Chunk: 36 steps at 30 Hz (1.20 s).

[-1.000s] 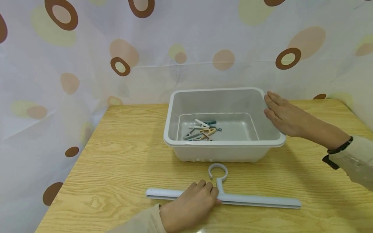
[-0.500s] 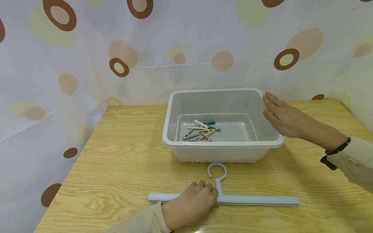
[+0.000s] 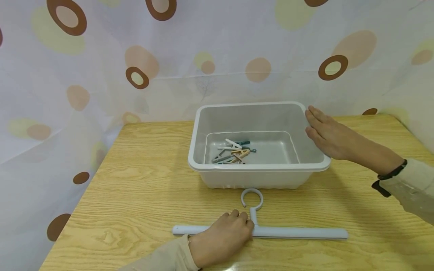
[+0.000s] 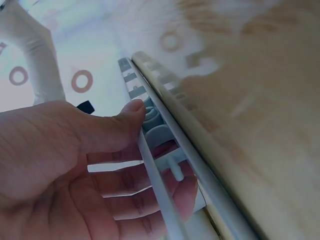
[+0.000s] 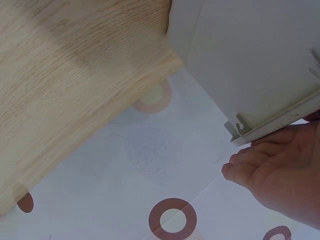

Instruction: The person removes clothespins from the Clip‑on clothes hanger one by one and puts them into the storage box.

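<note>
A pale grey plastic hanger with a straight bar and a ring-shaped hook lies on the table in the head view. My left hand grips its bar just left of the hook's stem. In the left wrist view the thumb is on one edge of the hollow, ribbed bar, and the fingers reach round behind it. My right hand rests against the right rim of a light grey plastic basin, fingers straight. Seen from the right wrist, those fingers lie along the rim's outer side.
Several clothespins in white, teal, grey and tan lie in the basin's left half. The basin stands behind the hanger on a wooden table. A patterned sheet hangs behind the table and along its left side.
The hanger's bar has rolled slightly in my left hand, so the slot along its near side now shows less. My right hand keeps its place at the basin's rim.
</note>
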Each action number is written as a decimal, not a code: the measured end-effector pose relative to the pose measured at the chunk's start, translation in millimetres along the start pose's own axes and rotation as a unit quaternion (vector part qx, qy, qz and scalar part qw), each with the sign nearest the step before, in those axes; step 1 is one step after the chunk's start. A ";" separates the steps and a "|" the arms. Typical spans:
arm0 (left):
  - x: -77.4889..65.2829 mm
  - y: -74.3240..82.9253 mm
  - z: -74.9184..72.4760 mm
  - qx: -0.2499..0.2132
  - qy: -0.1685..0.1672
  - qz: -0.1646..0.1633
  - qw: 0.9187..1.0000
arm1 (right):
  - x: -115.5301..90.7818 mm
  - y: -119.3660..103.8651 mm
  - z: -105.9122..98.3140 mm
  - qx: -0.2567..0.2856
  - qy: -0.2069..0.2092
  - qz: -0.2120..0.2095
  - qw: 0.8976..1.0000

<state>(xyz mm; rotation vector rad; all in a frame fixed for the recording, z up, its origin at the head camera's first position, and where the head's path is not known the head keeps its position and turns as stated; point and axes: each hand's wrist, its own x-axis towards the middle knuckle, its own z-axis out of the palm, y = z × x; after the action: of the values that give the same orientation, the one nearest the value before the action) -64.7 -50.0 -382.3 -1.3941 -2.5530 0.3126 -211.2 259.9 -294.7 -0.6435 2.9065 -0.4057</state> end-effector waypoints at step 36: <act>1.9 -4.2 -5.7 -0.055 -0.074 -0.023 0.995 | 0.3 -4.9 -0.7 -0.056 0.003 0.001 0.998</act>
<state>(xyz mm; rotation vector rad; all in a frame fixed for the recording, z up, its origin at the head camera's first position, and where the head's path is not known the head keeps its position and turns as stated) -67.5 -50.2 -375.5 -1.3949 -2.7580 0.2814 -209.6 255.7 -292.6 -0.6556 2.9512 -0.2473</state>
